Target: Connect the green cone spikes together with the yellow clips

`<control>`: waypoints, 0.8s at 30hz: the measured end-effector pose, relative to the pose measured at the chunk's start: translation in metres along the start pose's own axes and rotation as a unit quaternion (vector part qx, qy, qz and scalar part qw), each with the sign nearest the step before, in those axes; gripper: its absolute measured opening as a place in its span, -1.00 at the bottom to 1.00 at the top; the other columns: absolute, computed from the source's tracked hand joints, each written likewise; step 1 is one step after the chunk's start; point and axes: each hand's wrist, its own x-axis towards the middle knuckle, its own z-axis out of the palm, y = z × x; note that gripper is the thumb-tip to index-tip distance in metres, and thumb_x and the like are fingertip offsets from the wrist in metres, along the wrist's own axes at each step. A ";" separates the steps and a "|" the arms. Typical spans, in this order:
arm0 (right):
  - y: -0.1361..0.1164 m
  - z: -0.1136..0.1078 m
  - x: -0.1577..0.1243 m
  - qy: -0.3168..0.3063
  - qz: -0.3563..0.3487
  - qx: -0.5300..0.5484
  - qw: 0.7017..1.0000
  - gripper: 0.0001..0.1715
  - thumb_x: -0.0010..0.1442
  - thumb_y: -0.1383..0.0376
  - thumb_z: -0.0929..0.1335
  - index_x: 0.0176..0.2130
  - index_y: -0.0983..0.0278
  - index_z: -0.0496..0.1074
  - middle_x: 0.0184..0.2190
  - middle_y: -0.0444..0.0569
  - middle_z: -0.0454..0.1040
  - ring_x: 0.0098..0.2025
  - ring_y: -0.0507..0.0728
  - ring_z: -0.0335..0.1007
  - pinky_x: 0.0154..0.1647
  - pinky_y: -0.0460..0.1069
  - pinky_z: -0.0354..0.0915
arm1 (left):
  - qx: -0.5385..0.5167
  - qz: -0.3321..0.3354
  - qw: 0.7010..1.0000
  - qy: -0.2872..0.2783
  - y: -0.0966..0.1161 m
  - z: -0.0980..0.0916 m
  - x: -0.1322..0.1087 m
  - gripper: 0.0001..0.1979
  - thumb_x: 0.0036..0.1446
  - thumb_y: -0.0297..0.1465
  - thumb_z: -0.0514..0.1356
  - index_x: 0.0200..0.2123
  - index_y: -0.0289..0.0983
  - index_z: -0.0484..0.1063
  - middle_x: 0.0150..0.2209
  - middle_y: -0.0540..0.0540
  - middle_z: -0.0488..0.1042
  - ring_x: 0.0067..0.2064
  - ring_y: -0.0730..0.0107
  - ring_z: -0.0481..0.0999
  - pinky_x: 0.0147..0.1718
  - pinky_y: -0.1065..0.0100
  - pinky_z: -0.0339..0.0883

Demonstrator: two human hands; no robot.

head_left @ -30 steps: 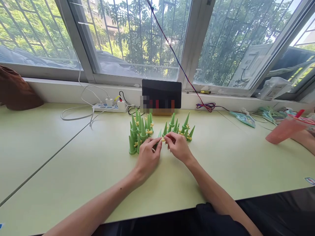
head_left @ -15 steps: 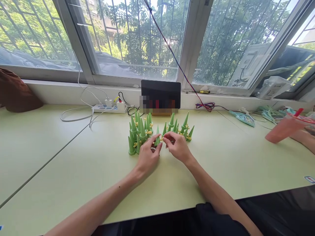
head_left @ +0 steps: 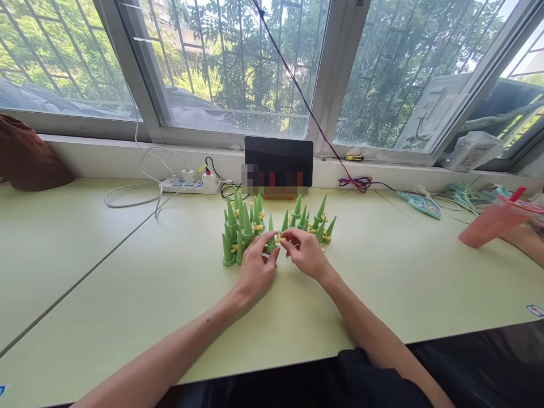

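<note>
Between my hands stands a green cone-shaped plant watering spike (head_left: 271, 241), point up. My left hand (head_left: 258, 266) curls its thumb and fingers around the spike's base. With thumb and forefinger, my right hand (head_left: 306, 255) pinches the small yellow valve (head_left: 279, 239) at the spike's right side; the fingertips partly hide it. Several similar green spikes with yellow valves stand upright just beyond my left hand, one group (head_left: 246, 224) on the left. Behind my right hand is another group (head_left: 318, 215), its lower part covered by my fingers.
A dark-screened tablet (head_left: 278, 161) leans on a stand at the back of the pale table (head_left: 170, 317). A power strip (head_left: 182, 185) with white cables lies left of it. At right, another person's hand (head_left: 525, 235) is beside a tilted red drink cup (head_left: 488, 221). Bundled wires (head_left: 357, 183) lie behind.
Both hands stay around the same spike and valve, with only a very slight shift of the spike between them. The whole view has moved a little.
</note>
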 end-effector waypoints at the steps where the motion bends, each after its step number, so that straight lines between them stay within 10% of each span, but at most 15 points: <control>1: 0.000 0.000 0.000 -0.001 0.002 -0.001 1.000 -0.85 0.24 0.23 0.29 -0.31 0.25 0.38 -0.42 -0.08 0.44 -0.48 0.03 0.33 -0.43 -0.07 0.26 | 0.004 0.003 1.000 0.001 0.000 0.000 0.000 -0.62 0.23 -0.34 0.11 0.12 -0.10 0.35 -0.08 -0.09 0.40 -0.42 0.54 0.41 -0.36 0.38 0.44; 16: -0.001 0.001 0.002 -0.013 0.036 -0.046 0.998 -0.58 0.33 0.12 0.20 -0.50 0.25 0.26 -0.62 -0.15 0.32 -0.57 0.01 0.19 -0.48 -0.07 0.11 | 0.037 0.073 0.997 0.015 -0.003 0.000 0.001 -0.66 0.22 -0.42 0.10 0.07 -0.16 0.39 -0.08 -0.10 0.40 -0.31 0.48 0.42 -0.40 0.45 0.41; 24: 0.001 0.000 0.000 -0.010 -0.007 -0.033 0.999 -0.89 0.22 0.24 0.31 -0.28 0.25 0.35 -0.47 -0.13 0.42 -0.48 0.02 0.25 -0.43 -0.08 0.17 | 0.042 0.063 0.997 0.020 -0.003 0.001 0.002 -0.65 0.23 -0.42 0.10 0.07 -0.14 0.39 -0.07 -0.10 0.40 -0.27 0.45 0.45 -0.37 0.43 0.41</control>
